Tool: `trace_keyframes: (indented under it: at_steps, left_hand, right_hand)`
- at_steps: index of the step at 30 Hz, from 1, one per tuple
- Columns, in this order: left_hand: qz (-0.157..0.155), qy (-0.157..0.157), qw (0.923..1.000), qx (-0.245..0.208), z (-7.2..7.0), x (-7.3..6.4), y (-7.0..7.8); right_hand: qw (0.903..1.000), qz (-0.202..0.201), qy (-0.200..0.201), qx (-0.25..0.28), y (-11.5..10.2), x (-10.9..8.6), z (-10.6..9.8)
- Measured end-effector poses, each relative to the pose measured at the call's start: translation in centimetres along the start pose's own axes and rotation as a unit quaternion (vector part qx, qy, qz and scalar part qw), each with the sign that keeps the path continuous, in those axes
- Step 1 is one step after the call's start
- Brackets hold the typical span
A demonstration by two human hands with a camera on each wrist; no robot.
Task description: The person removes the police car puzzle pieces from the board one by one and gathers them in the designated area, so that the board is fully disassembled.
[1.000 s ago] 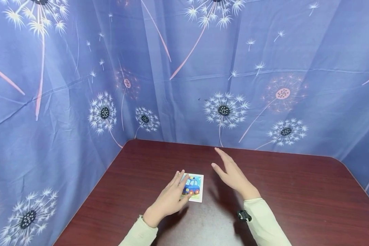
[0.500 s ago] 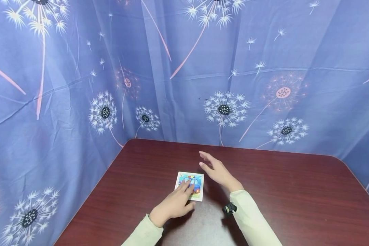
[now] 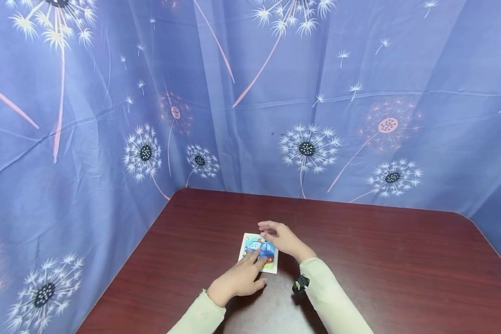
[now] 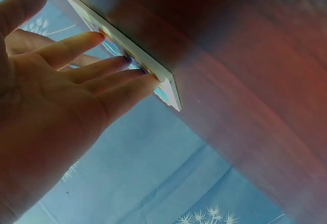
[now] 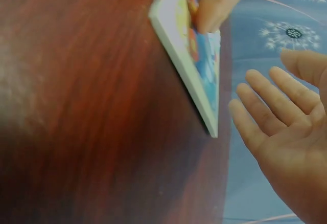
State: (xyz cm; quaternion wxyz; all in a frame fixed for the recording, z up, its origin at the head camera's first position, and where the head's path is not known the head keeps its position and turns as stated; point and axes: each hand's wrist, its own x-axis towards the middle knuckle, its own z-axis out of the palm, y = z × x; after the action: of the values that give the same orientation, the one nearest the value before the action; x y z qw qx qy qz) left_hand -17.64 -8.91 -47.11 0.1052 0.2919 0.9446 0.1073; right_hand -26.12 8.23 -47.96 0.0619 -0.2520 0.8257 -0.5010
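A small square picture board (image 3: 250, 246) with a white border and a blue cartoon car lies flat on the table. My left hand (image 3: 239, 277) reaches over its near edge, fingers spread and fairly straight, fingertips resting on the picture. In the left wrist view, several fingertips (image 4: 152, 82) touch the face of the board (image 4: 133, 47). Over the board's far right corner is my right hand (image 3: 285, 240), its fingers lightly bent and holding nothing. The right wrist view shows that hand (image 5: 286, 127) apart from the board (image 5: 179, 55), palm visible.
The dark red wooden table (image 3: 380, 260) extends to both sides and behind the board. A blue curtain (image 3: 250, 116) with dandelion prints hangs along the back and left edges. A black band (image 3: 300, 285) sits at the right wrist.
My right hand has moved left and toward me, from beside the board to over its far right corner. My left hand has shifted slightly right and nearer, uncovering more of the picture.
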Motion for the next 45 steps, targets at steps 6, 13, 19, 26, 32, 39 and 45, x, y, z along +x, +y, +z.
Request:
trace_keyframes:
  at_steps: [6, 13, 19, 26, 32, 39, 45]
  left_hand:
    - [0.005, 0.001, 1.0000, -0.001, -0.2, -0.2, 0.3]
    - [0.008, -0.002, 1.0000, 0.003, 0.0, -0.2, 0.2]
    - [0.005, -0.006, 1.0000, 0.005, 0.2, -0.2, 0.0]
    - [0.015, -0.012, 0.9997, 0.018, 0.3, -0.2, -0.3]
    - [0.005, -0.020, 0.9994, 0.029, 0.3, -0.1, -0.4]
    - [-0.001, 0.004, 0.9968, 0.080, 0.7, 0.4, -0.4]
    - [0.011, 0.010, 0.9964, 0.083, 0.9, 0.6, -0.6]
  right_hand:
    - [0.9998, 0.004, -0.011, -0.014, 0.4, 0.1, 1.0]
    - [0.9994, 0.009, -0.009, -0.033, 0.7, 0.4, 1.8]
    - [0.9983, -0.001, 0.010, -0.057, 1.1, 0.9, 2.2]
    - [0.9970, 0.001, 0.023, -0.073, 1.2, 1.5, 2.5]
    - [0.9968, 0.027, 0.015, -0.073, 1.3, 1.9, 2.5]
    - [0.9974, 0.033, 0.024, -0.059, 1.1, 2.1, 2.3]
    - [0.9976, 0.033, 0.020, -0.057, 1.3, 2.2, 2.3]
